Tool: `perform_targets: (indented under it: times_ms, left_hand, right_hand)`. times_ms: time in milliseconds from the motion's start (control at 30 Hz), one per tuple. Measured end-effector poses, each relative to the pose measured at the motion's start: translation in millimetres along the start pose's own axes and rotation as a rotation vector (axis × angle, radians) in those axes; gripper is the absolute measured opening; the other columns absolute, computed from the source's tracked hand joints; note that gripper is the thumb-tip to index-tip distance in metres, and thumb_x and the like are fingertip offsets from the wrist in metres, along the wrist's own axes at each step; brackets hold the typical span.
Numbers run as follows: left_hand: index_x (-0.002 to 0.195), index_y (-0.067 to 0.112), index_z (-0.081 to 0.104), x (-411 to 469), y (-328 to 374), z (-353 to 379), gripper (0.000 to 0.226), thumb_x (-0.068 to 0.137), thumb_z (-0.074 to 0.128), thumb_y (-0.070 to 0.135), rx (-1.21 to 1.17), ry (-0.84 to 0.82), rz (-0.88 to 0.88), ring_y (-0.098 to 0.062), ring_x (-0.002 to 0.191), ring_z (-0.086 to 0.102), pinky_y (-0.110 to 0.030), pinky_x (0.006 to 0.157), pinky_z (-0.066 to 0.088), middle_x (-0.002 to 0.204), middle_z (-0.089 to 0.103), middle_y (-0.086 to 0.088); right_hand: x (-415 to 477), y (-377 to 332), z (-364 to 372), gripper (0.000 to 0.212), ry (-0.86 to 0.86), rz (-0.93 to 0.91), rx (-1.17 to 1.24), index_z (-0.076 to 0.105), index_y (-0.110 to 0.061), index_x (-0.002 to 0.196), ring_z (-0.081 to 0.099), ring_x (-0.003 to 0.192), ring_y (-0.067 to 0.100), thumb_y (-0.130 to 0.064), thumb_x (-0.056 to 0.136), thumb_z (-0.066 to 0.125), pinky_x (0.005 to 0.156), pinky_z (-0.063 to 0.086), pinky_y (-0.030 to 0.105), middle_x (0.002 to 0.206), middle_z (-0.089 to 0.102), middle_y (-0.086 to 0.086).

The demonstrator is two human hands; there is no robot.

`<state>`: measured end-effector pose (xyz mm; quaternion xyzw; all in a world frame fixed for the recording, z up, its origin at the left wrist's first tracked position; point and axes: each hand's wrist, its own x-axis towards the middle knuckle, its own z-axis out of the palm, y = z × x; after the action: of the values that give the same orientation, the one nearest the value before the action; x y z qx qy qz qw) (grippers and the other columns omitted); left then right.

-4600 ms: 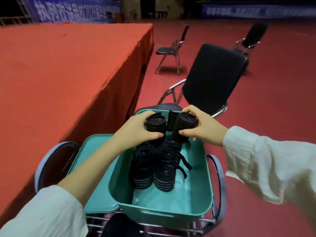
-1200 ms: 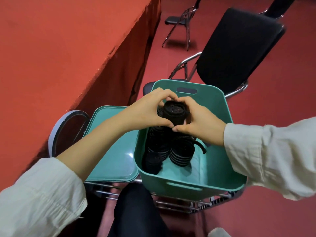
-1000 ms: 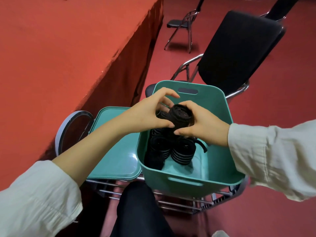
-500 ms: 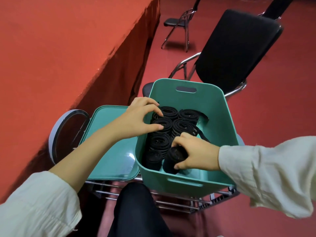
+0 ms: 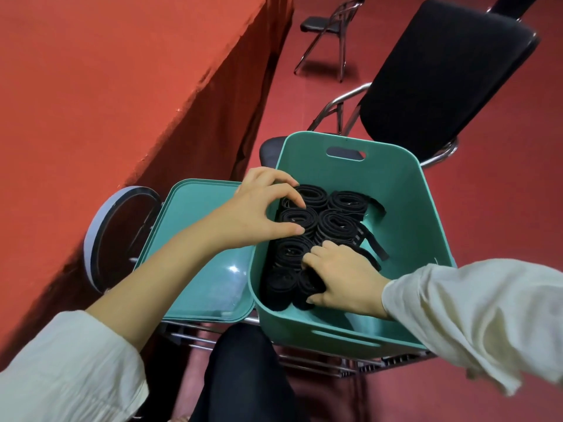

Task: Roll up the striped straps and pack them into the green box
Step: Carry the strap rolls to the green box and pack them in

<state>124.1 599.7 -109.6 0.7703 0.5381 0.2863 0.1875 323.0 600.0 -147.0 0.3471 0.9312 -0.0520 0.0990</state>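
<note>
Although cut off at the frame's edges, largest by far: a red-covered platform (image 5: 106,86) filling the left side and dropping in a draped wall to the red floor (image 5: 502,208). Next in size, a black chair (image 5: 441,71) on chrome tubing, just behind the green box (image 5: 420,226). Well apart, farther back near the platform's foot, a folding chair (image 5: 326,24).

Lower in view, two cream sleeves: left sleeve (image 5: 61,370) pushed up off a bare forearm, right sleeve (image 5: 472,315) reaching down to the wrist. Between them, a black trouser leg (image 5: 243,376).

Green box resting on a wire rack (image 5: 213,327), handle slot in its far wall. Touching its left wall, the green lid (image 5: 195,239), lying flat. Left of the lid, a grey-edged curved frame (image 5: 91,239).

Inside the box, packed along its left half, rolled straps (image 5: 335,223) standing on end in two rows, spiral tops up, with loose strap tails (image 5: 374,248) trailing right.

Left hand (image 5: 259,214) arched over the box's left wall, fingers bent like a claw, tips on the tops of the far rolls, thumb tip against a middle one; pinching or merely pressing, cannot tell. Right hand (image 5: 344,278) down in the box's near end, fingers and thumb curled round the near roll (image 5: 304,287), gripping it next to the other rolls.
</note>
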Motion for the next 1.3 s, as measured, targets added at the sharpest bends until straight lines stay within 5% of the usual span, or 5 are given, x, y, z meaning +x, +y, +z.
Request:
perform_targets:
  times_ms: [200,867,1033,1133,1300]
  left_hand:
    - [0.104,0.028,0.069,-0.8,-0.9,-3.2,0.032,0.075,0.081,0.033,0.002,0.004,-0.004,-0.006,0.129,0.024,-0.022,0.107,0.017,0.128,0.048,0.012]
    - [0.105,0.027,0.069,-2.5,-2.1,-5.7,0.032,0.075,0.08,0.034,0.03,-0.009,-0.01,-0.007,0.129,0.026,-0.031,0.113,0.021,0.127,0.049,0.011]
    - [0.105,0.026,0.068,-1.8,-1.1,-6.2,0.032,0.076,0.08,0.033,0.071,-0.002,0.015,-0.009,0.127,0.029,-0.026,0.11,0.021,0.125,0.051,0.007]
    - [0.106,0.025,0.067,-1.6,2.2,-7.3,0.031,0.078,0.078,0.034,0.101,-0.012,0.015,-0.01,0.127,0.031,-0.029,0.11,0.022,0.124,0.052,0.006]
    - [0.115,0.025,0.061,-5.3,17.6,-23.9,0.038,0.082,0.074,0.037,0.182,-0.043,-0.021,-0.015,0.121,0.039,-0.035,0.108,0.03,0.122,0.054,0.005]
  right_hand:
    - [0.9,5.4,4.0,0.057,0.032,-0.009,0.011,0.048,-0.021,0.124,0.033,0.11,0.018,-0.055,0.081,0.065,0.082,0.024,0.03,0.119,0.04,-0.001]
    - [-8.1,1.1,-9.5,0.07,0.016,0.066,0.033,0.04,-0.02,0.123,0.035,0.109,0.019,-0.055,0.071,0.073,0.082,0.026,0.033,0.117,0.039,-0.001]
    - [-12.5,7.5,-36.9,0.062,0.028,0.145,0.18,0.043,-0.02,0.117,0.041,0.105,0.02,-0.049,0.072,0.074,0.088,0.039,0.036,0.108,0.041,-0.002]
    - [-20.6,11.9,-61.9,0.048,0.117,0.182,0.306,0.044,-0.024,0.108,0.045,0.094,0.017,-0.041,0.075,0.074,0.078,0.038,0.03,0.101,0.042,-0.005]
    - [-28.0,9.7,-104.8,0.049,0.189,0.18,0.349,0.048,-0.021,0.12,0.052,0.096,0.017,-0.04,0.081,0.071,0.085,0.043,0.031,0.112,0.048,-0.002]
